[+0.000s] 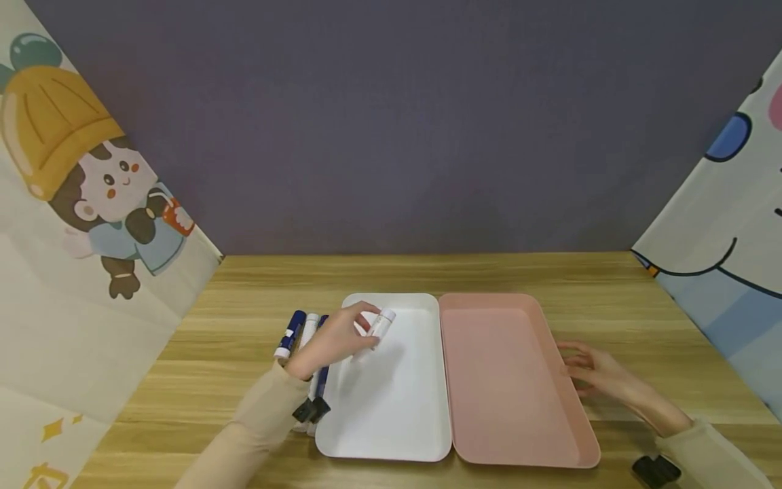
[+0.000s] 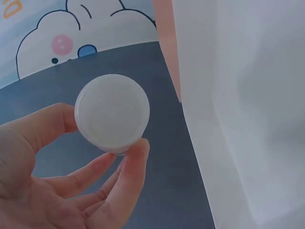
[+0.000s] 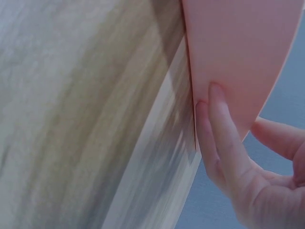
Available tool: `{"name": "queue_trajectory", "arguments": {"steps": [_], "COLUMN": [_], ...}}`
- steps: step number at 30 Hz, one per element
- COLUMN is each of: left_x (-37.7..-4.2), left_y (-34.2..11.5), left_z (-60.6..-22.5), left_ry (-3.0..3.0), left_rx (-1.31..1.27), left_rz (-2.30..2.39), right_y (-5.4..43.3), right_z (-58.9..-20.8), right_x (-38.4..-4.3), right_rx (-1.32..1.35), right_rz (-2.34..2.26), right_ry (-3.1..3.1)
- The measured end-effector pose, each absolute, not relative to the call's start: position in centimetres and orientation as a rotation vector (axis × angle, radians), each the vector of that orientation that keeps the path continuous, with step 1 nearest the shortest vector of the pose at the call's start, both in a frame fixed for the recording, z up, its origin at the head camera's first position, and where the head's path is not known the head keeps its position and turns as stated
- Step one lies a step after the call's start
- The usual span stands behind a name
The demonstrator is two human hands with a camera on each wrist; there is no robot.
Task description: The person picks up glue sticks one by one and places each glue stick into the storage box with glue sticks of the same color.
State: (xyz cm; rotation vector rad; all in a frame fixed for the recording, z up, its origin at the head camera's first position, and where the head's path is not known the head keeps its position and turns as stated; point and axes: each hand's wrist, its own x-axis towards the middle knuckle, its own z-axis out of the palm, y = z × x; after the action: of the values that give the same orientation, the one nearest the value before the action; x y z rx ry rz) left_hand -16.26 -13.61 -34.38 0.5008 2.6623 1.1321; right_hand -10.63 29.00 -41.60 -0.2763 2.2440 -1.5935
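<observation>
My left hand (image 1: pixel 332 339) pinches a white tube (image 1: pixel 381 324) between thumb and fingers, tilted over the white tray (image 1: pixel 391 401). In the left wrist view the tube's round white end (image 2: pixel 112 113) faces the camera, and the tray's wall (image 2: pixel 195 119) rises at the right. At the outer long side of the pink tray (image 1: pixel 495 387), my right hand (image 1: pixel 601 377) is spread loosely. The right wrist view has its fingertips (image 3: pixel 217 93) against the tray's outer wall, with another digit (image 3: pixel 279 136) at the rim.
Left of the white tray lie a dark blue tube with a white end (image 1: pixel 292 333) and a white tube (image 1: pixel 309 327), partly hidden by the left arm. Both trays stand side by side on the wooden table (image 1: pixel 244 292). A dark panel (image 1: pixel 391 136) rises behind.
</observation>
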Motion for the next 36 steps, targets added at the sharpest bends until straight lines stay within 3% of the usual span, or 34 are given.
{"name": "queue_trajectory", "arguments": {"steps": [19, 36], "left_x": [-18.6, -20.4], "left_y": [-7.2, -0.8], "left_z": [-33.5, -34.0], "left_ry": [2.569, 2.45], "left_rx": [0.672, 0.65], "left_rz": [1.122, 1.169], "right_y": [29.3, 29.9], "right_z": [-41.6, -41.7], "right_x": [-11.6, -12.5], "right_rx": [-0.221, -0.253], "right_rz": [-1.553, -1.542], "right_ry": [2.243, 2.247]}}
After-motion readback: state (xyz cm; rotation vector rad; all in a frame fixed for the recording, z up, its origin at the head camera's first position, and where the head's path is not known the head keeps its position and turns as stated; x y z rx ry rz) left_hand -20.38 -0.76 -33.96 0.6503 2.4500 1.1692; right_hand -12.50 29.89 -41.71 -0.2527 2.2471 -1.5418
